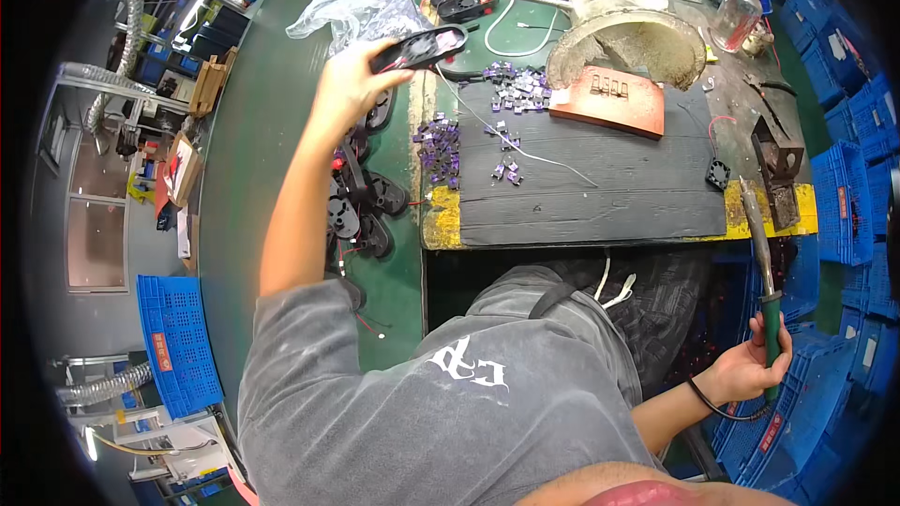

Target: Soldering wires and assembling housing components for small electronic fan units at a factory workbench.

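Observation:
My left hand is raised at the far left of the work board, its thumb and fingers closed on a black oval plastic housing. Red bits show inside the housing's hollow. A white cable runs from near it across the dark board. Low on the right, my right hand grips the green handle of a soldering iron. Its metal barrel points up and away, beside a rusty metal stand. Small purple-and-metal parts lie in loose heaps on the board.
An orange-red block with small metal pieces on top sits under a crusted fume hood. A small black fan lies near the right. Black housings cluster at left, below a clear plastic bag. Blue crates line the right.

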`<action>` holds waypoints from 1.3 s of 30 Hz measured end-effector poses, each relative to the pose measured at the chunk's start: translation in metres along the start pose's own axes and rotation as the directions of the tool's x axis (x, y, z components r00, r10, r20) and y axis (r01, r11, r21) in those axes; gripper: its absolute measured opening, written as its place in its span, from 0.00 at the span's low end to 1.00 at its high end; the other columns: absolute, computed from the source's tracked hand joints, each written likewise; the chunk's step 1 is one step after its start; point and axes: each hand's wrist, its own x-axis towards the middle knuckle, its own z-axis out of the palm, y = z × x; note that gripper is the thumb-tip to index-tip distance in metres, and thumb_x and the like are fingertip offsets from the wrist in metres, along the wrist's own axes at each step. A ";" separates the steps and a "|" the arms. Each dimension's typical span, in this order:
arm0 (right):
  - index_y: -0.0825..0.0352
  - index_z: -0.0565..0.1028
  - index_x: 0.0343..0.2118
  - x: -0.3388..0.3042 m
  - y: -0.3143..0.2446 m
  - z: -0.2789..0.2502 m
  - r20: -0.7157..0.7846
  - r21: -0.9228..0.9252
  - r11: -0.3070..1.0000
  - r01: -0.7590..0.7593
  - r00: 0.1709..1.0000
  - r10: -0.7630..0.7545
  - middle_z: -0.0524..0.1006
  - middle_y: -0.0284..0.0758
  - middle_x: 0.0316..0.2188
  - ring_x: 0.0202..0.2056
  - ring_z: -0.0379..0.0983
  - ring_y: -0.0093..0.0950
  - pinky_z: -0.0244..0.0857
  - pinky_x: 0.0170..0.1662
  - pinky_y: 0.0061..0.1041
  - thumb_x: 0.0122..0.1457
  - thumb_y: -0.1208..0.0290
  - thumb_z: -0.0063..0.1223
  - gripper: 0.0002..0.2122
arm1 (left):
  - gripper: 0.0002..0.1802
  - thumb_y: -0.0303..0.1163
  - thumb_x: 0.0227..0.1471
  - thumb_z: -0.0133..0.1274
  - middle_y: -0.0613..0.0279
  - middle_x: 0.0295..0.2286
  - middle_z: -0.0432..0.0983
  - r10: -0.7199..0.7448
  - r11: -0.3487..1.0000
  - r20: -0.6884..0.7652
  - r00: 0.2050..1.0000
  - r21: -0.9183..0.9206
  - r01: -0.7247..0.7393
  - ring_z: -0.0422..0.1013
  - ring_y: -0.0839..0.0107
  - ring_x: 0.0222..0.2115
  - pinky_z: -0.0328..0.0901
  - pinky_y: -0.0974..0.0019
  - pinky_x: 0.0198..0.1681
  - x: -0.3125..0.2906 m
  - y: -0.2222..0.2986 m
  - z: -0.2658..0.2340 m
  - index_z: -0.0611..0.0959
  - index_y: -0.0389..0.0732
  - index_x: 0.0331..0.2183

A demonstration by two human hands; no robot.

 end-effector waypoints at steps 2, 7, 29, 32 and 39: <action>0.75 0.75 0.36 -0.004 -0.003 0.002 -0.086 -0.054 0.998 -0.026 0.996 0.021 0.78 0.48 0.38 0.32 0.79 0.37 0.76 0.37 0.25 0.61 0.62 0.35 0.20 | 0.29 0.48 0.38 0.65 0.49 0.34 0.79 0.068 0.991 -0.060 0.996 0.122 -0.060 0.75 0.57 0.35 0.68 0.60 0.41 0.030 -0.001 0.025 0.83 0.42 0.41; 0.74 0.75 0.36 -0.003 -0.011 -0.007 -0.108 -0.079 0.997 0.006 0.994 -0.014 0.78 0.49 0.38 0.32 0.79 0.37 0.76 0.36 0.23 0.61 0.64 0.34 0.19 | 0.28 0.50 0.38 0.64 0.50 0.32 0.78 0.051 0.996 0.012 0.999 0.074 -0.052 0.74 0.55 0.36 0.67 0.58 0.41 0.097 -0.023 0.091 0.84 0.43 0.40; 0.73 0.76 0.37 -0.009 -0.012 -0.003 -0.068 -0.191 0.982 0.007 0.997 -0.020 0.78 0.48 0.39 0.32 0.79 0.36 0.75 0.38 0.24 0.62 0.64 0.32 0.19 | 0.29 0.37 0.39 0.66 0.46 0.39 0.70 0.186 0.978 -0.356 0.916 0.157 -0.138 0.68 0.51 0.43 0.64 0.56 0.48 0.110 -0.037 0.150 0.75 0.37 0.44; 0.73 0.76 0.37 -0.010 -0.010 -0.003 -0.045 -0.156 0.988 0.013 0.999 -0.020 0.78 0.47 0.39 0.32 0.79 0.36 0.75 0.38 0.24 0.62 0.63 0.33 0.19 | 0.30 0.36 0.39 0.66 0.44 0.39 0.71 0.228 0.973 -0.415 0.881 0.132 -0.190 0.68 0.49 0.43 0.63 0.56 0.48 0.112 -0.044 0.159 0.74 0.36 0.44; 0.73 0.76 0.37 -0.009 -0.010 -0.004 -0.038 -0.170 0.985 0.008 0.999 -0.014 0.78 0.46 0.39 0.33 0.79 0.34 0.75 0.39 0.24 0.63 0.62 0.32 0.21 | 0.29 0.35 0.40 0.65 0.42 0.37 0.71 0.252 0.967 -0.436 0.864 0.143 -0.210 0.67 0.48 0.41 0.63 0.55 0.47 0.111 -0.052 0.161 0.74 0.33 0.43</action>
